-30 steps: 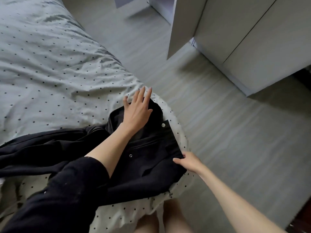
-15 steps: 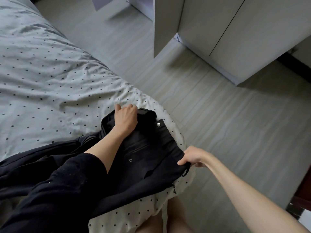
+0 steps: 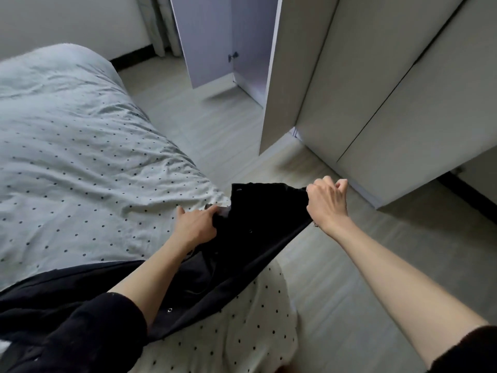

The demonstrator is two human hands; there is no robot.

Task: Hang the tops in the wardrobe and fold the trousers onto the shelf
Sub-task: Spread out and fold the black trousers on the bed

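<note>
since the earlier frame the black trousers (image 3: pixel 258 224) have been lifted off the bed (image 3: pixel 80 157) at the waist end and stretched toward the wardrobe (image 3: pixel 376 90), and the right hand (image 3: pixel 326 204) has risen from the bed's edge. the rest of the trousers lies across the dotted bedding. no label or writing can be read. the right hand's grip is clamped on the far waist corner, knuckles up, arm stretched forward. the left hand (image 3: pixel 195 226) has its grip clamped on the near waist edge, low by the bedding
</note>
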